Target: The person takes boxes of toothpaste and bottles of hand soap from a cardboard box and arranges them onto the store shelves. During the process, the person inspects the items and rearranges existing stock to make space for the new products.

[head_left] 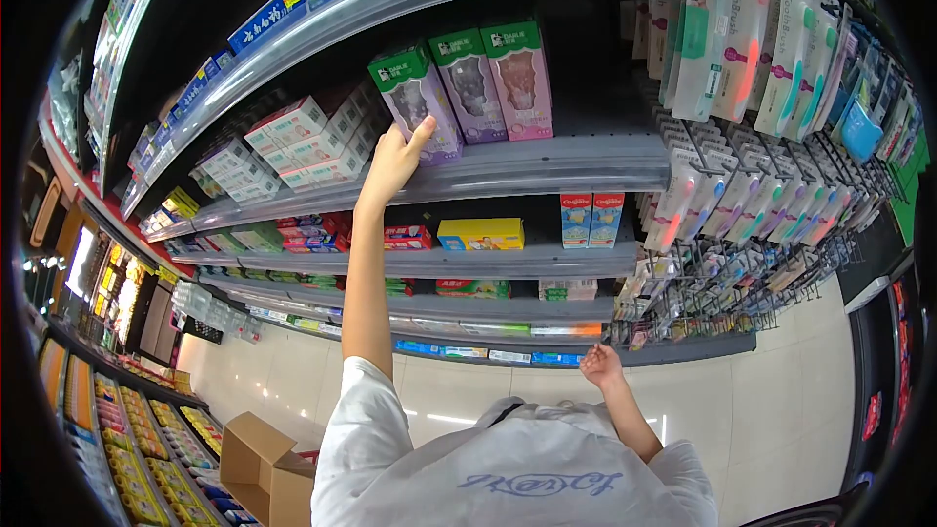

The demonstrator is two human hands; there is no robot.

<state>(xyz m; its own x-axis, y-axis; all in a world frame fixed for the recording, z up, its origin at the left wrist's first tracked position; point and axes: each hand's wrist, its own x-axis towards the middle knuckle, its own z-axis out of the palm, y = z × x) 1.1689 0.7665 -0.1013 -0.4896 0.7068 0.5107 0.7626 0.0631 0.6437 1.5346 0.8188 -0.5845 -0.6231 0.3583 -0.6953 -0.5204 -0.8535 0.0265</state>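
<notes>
My left hand [395,164] reaches up to a shelf and grips a green-and-purple Darlie toothpaste box [415,102], the thumb across its front and the fingers partly hidden at its side. The box leans slightly to the left. Beside it stand two more Darlie boxes, one purple [468,88] and one pink-purple [519,83], both upright. Low in front of my body, my right hand [600,366] hangs apart from the shelves, its fingers curled in with nothing visible in them.
White toothpaste cartons [310,141] are stacked left of my left hand. A shelf edge [547,168] runs below it, with a yellow box [480,233] and Colgate boxes [591,220] underneath. Packaged toothbrushes [742,39] hang on hooks at right. An open cardboard box [249,459] sits lower left.
</notes>
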